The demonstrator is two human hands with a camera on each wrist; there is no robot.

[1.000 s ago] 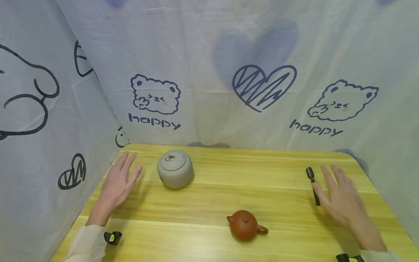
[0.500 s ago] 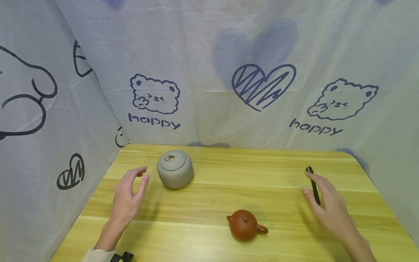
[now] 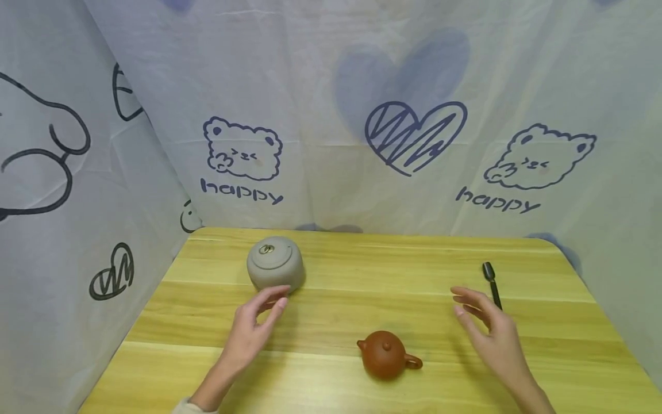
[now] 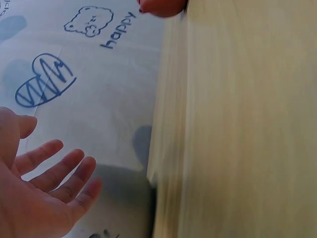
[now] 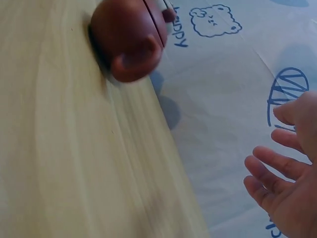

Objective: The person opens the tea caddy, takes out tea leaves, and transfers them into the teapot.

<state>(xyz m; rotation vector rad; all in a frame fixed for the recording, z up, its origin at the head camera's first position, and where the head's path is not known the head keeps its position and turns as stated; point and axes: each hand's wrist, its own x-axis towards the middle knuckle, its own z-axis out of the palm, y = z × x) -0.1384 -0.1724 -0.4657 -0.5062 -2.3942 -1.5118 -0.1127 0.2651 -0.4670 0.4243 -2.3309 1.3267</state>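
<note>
Left hand (image 3: 247, 338) and right hand (image 3: 493, 336) empty, fingers (image 4: 59, 169) loosely parted, we do best to approach the round red-brown clay teapot (image 3: 383, 357) gently, sparing its spout (image 3: 361, 345).

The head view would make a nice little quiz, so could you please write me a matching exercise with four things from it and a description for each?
Things
1. teapot
2. small scoop
3. hanging cloth
4. lidded jar

Descriptions
A. pale, printed with hearts and the word "happy"
B. grey, on the left half of the table in the picture
C. reddish brown, its handle toward the right of the picture
D. black, partly hidden by the right hand

Pairs: 1-C, 2-D, 3-A, 4-B
</note>
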